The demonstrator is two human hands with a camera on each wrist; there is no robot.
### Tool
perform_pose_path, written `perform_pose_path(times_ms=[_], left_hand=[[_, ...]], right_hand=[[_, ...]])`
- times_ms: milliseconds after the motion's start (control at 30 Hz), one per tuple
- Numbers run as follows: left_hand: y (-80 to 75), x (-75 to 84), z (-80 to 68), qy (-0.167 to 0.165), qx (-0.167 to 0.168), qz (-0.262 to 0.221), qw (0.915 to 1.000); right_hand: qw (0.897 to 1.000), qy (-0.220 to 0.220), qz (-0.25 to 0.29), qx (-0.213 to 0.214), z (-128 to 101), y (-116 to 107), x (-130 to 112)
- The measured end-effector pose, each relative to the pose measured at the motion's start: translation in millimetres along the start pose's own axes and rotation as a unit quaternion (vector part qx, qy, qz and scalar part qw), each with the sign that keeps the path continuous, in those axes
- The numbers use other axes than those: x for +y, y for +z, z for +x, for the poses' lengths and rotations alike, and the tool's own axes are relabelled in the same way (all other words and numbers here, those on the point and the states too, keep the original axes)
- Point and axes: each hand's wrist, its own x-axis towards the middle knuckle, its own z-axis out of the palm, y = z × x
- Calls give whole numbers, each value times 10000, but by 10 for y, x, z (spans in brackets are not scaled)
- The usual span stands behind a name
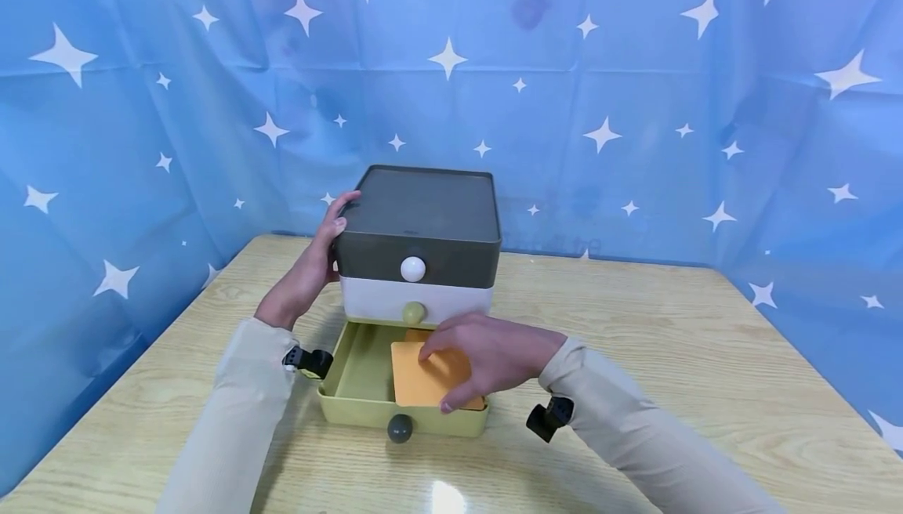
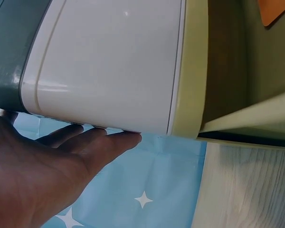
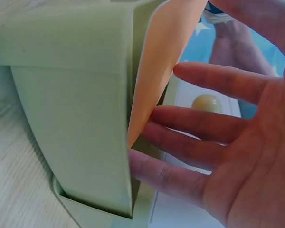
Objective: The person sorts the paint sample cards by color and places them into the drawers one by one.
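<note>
A small three-drawer cabinet [image 1: 423, 216] stands on the wooden table: dark grey top drawer, white middle drawer, green bottom drawer [image 1: 353, 404] pulled out. My left hand [image 1: 320, 255] lies flat against the cabinet's left side [image 2: 109, 61], fingers [image 2: 104, 142] straight. My right hand [image 1: 487, 353] hovers over the open drawer, its nearly straight, spread fingers [image 3: 180, 123] touching an orange square card [image 1: 423, 377]. The card [image 3: 161, 57] leans tilted on the drawer's front wall [image 3: 71, 109]. A second orange piece shows behind it inside the drawer.
Knobs mark each drawer front: white [image 1: 412, 269], olive [image 1: 413, 313] and dark [image 1: 400, 428]. Blue star-patterned cloth [image 1: 635, 106] closes in the table [image 1: 705, 357] at the back and both sides. Small black wrist cameras [image 1: 550, 418] sit on both sleeves.
</note>
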Motion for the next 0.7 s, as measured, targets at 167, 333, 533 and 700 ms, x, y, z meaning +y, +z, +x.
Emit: perform_pose_path(times_ms=[167, 333, 533, 700], left_hand=[[1, 7, 7, 15, -7, 19, 10000], [7, 7, 8, 3, -4, 19, 10000], [9, 6, 2, 10, -7, 60, 10000], [6, 2, -1, 23, 15, 62, 10000]], right_hand=[[9996, 229, 8, -165, 21, 26, -5], [9995, 253, 10, -178, 28, 35, -14], [9996, 246, -19, -143, 39, 43, -17], [9995, 277, -3, -120, 42, 54, -12]])
